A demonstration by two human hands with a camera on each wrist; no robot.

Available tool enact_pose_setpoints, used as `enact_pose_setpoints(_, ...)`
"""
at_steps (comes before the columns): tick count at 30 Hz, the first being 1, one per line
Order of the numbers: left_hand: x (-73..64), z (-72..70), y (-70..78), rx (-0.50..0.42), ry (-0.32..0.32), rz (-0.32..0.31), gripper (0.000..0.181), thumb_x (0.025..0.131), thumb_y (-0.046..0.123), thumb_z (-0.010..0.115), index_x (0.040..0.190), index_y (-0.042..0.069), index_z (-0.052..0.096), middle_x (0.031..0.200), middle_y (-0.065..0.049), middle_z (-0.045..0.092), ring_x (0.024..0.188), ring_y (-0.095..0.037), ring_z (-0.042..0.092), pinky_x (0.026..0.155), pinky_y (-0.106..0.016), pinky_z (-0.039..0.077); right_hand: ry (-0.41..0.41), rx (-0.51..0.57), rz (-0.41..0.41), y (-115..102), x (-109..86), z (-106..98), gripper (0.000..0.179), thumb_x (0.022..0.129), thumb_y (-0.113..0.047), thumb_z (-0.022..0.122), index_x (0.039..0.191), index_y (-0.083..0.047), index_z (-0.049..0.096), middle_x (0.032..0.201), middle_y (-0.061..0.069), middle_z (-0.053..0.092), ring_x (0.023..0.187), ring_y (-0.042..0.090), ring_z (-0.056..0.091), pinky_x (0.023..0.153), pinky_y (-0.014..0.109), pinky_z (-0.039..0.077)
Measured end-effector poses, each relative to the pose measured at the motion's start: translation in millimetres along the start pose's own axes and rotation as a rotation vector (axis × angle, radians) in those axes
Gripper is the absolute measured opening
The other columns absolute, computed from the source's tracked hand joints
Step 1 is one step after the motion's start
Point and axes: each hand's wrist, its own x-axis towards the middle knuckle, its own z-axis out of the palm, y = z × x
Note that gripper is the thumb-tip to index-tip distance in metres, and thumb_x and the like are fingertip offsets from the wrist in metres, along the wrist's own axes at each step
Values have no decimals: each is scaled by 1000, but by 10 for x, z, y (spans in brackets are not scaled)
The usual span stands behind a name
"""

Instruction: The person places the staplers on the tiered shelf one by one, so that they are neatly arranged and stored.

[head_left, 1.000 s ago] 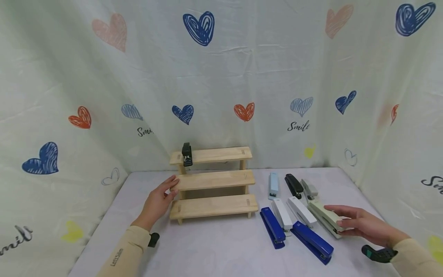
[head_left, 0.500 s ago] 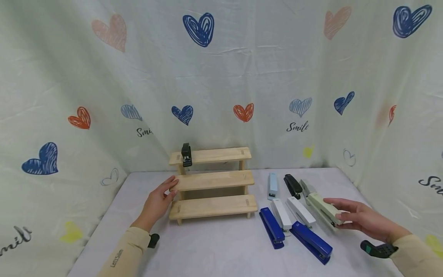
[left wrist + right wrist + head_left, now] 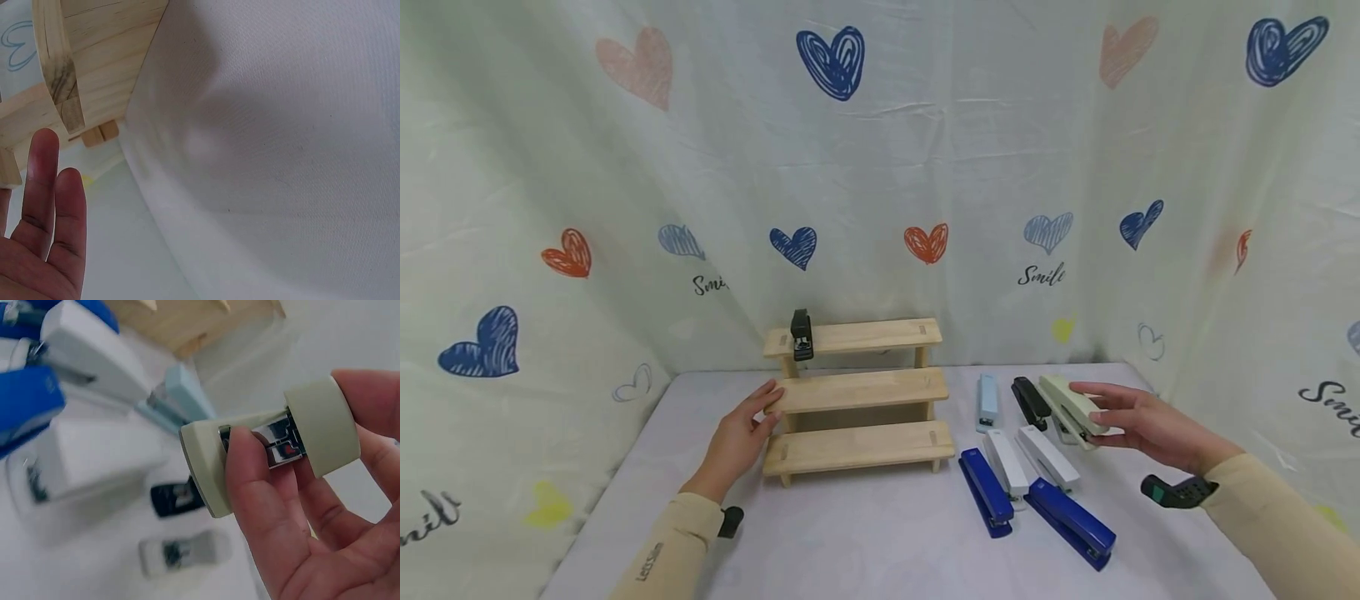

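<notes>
Head view: one black stapler sits on the top tier of the wooden rack; the right hand pinches a pale green stapler above the bench, where seven others remain; the left hand holds the rack's middle tier.

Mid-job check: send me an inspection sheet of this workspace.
surface: white cloth tabletop, no spill seen
job's things: light-wood three-tier stand, small black stapler on top; on the tabletop: two white staplers, two blue staplers, light-blue stapler, another black stapler, partly hidden greyish stapler
clutter: nothing seen
grippers: left hand touches the middle tier's left end; right hand holds pale-green stapler above the tabletop
cables: nothing seen
surroundings: white curtain printed with coloured hearts
</notes>
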Motion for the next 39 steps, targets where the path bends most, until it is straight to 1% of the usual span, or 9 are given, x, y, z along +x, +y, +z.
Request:
enact_pose_setpoints(4,4,13,-3,-6,-3,-2,42,101,16,62,141,6,57,155,-7,42,104,-25,61,81,-41,51,-3,-12,-19,-238,201,176,62,102,-13,58,156,-5,30,156,29,16,125,39,43,97,49,48)
enact_pose_setpoints(9,-2,14,-3,0,3,-2,41,101,16,63,140,7,58,154,-6,43,98,-24,62,80,-40,51,-33,-33,-22,-580,554,460,63,100,-11,59,157,-6,30,158,25,19,133,47,31,98,49,48)
enact_pose_setpoints(12,-3,13,-3,3,7,-3,41,101,16,63,141,7,58,154,-5,43,95,-23,62,79,-40,51,-55,-22,-25,-802,806,678,61,101,-10,57,156,-9,33,156,24,25,132,45,35,98,51,47)
enact_pose_setpoints(18,-3,4,-1,-2,-2,-3,42,101,17,62,141,7,57,155,-6,42,107,-25,60,81,-40,50,-95,9,-59,-1190,1283,1214,57,100,-5,56,154,-11,39,152,21,34,129,39,43,99,51,46)
enact_pose_setpoints(20,-3,1,5,-4,-3,-1,42,101,16,62,141,7,57,155,-6,42,106,-25,61,80,-40,50,-93,25,-59,-1285,1433,1387,55,100,-4,56,153,-12,42,150,19,35,127,37,44,97,49,48)
enact_pose_setpoints(25,1,-4,19,-3,3,0,42,101,16,62,141,7,58,155,-6,42,98,-24,62,79,-39,51,-86,109,-38,-1438,1766,1739,53,99,-2,58,150,-14,47,147,16,37,118,33,47,96,47,49)
enact_pose_setpoints(28,6,-2,26,-8,0,-5,42,101,16,62,141,6,57,155,-6,41,103,-25,61,80,-40,51,-85,141,-21,-1483,1902,1887,53,100,-3,57,151,-14,46,143,17,39,110,31,52,97,47,48)
enact_pose_setpoints(34,8,-2,39,-16,-5,-18,41,101,16,62,141,6,58,156,-5,40,114,-28,59,84,-42,50,-43,170,-3,-1506,2072,2080,51,101,-7,58,150,-12,46,132,18,45,100,29,56,91,41,52)
enact_pose_setpoints(39,0,-4,18,-4,-2,-17,41,101,18,62,141,7,57,156,-5,40,114,-27,59,85,-43,50,-21,197,-5,-1503,2133,2171,51,101,-6,59,150,-10,47,134,18,45,104,29,54,91,40,53)
